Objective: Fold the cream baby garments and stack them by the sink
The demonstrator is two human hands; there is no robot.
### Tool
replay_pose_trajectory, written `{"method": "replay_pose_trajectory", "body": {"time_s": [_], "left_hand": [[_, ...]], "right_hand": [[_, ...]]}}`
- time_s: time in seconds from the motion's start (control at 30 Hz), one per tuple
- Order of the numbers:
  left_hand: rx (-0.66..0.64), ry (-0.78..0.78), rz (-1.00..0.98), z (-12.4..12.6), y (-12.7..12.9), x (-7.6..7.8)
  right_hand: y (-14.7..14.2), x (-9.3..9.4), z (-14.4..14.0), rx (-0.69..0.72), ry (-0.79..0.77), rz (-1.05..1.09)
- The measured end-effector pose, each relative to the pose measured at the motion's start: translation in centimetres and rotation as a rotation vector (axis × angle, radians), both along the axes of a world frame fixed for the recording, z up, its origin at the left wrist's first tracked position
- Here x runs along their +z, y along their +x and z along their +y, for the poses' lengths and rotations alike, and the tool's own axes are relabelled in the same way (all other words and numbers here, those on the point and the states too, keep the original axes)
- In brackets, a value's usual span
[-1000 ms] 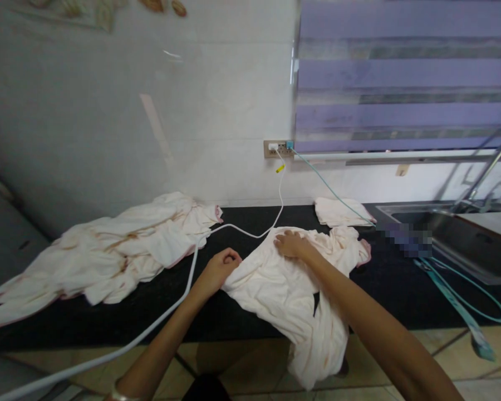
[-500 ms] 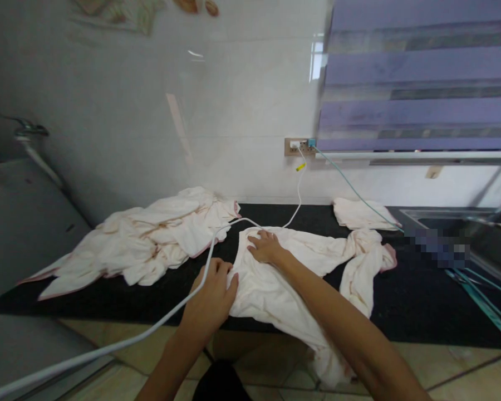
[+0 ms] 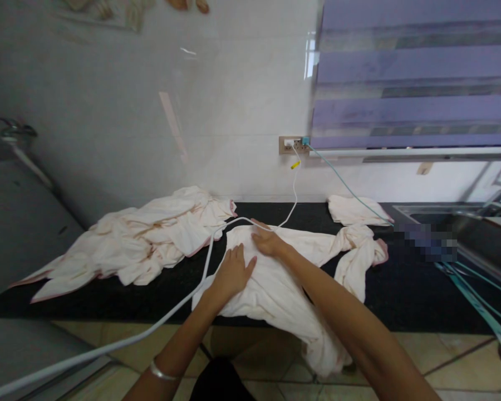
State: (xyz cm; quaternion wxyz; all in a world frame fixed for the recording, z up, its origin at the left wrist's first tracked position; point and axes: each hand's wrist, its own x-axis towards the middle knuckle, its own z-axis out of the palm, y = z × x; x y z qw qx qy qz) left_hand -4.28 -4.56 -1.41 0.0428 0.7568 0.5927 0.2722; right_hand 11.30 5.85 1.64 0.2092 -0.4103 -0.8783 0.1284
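Cream-white trousers [image 3: 275, 295] lie across the black counter, the waist end toward the left. One leg runs to the right in a crumpled bend with a pink cuff; another part hangs over the front edge. My left hand [image 3: 232, 274] lies on the cloth near the waist, fingers stretched and holding nothing. My right hand [image 3: 267, 240] rests on the cloth by its far upper edge, fingers apart. A white cable [image 3: 211, 250] arcs over the waist end and passes close to both hands.
Crumpled white cloth with pink edging [image 3: 150, 239] is heaped on the left of the counter [image 3: 401, 301]. A folded white cloth [image 3: 354, 210] lies at the back. A sink [image 3: 463, 214] and teal cord [image 3: 338, 175] are at right. The wall socket [image 3: 294, 145] holds two plugs.
My left hand has moved right and up from the waist edge onto the cloth. The waist's near corner now spreads further left. My right hand stays near the far edge.
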Motion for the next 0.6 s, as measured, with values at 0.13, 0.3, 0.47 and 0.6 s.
{"method": "replay_pose_trajectory", "body": {"time_s": [0.13, 0.3, 0.47, 0.6], "left_hand": [[0.024, 0.01, 0.162, -0.9, -3.3, -1.2], [0.213, -0.146, 0.453, -1.6, -4.9, 0.2], [0.229, 0.038, 0.508, -1.8, -2.5, 2.1], [0.063, 0.035, 0.379, 0.4, 0.4, 1.6]], "right_hand": [[6.3, 0.0, -0.6, -0.116, 0.047, -0.084], [14.3, 0.4, -1.0, -0.257, 0.067, -0.229], [22.5, 1.3, -0.9, -0.372, 0.064, -0.332], [28.6, 1.7, -1.2, -0.374, 0.023, -0.413]]}}
